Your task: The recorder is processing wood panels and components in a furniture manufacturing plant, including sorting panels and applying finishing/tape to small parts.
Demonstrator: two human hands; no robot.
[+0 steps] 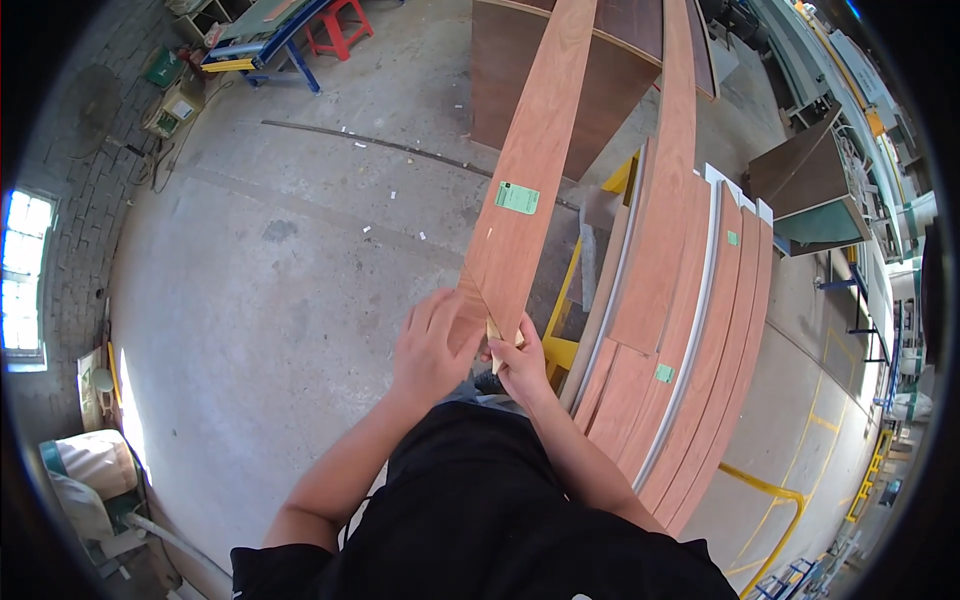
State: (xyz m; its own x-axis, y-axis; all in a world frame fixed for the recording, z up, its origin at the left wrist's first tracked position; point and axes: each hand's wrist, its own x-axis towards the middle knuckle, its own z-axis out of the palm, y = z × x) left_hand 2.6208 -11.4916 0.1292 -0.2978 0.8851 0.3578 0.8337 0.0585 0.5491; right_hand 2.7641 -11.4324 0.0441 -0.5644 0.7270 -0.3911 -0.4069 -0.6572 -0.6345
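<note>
A long reddish-brown wooden plank [540,130] runs away from me, with a green label [517,198] on its upper face. At its near end my right hand [524,365] is closed, thumb pressed against a small pale wooden piece [494,342]. Whether that piece is loose or part of the plank's end, I cannot tell. My left hand [435,342] is beside the plank's near left corner, fingers bent but apart, with nothing visible in them. A dark slanting line, perhaps a shadow's edge, crosses the plank by the left fingers.
To the right, more reddish planks [670,320] lie stacked on a yellow-framed stand [562,352]. The held plank's far part passes over a large brown box-like panel unit [560,90]. A red stool [340,28] and a blue-legged table [262,50] stand at the far left.
</note>
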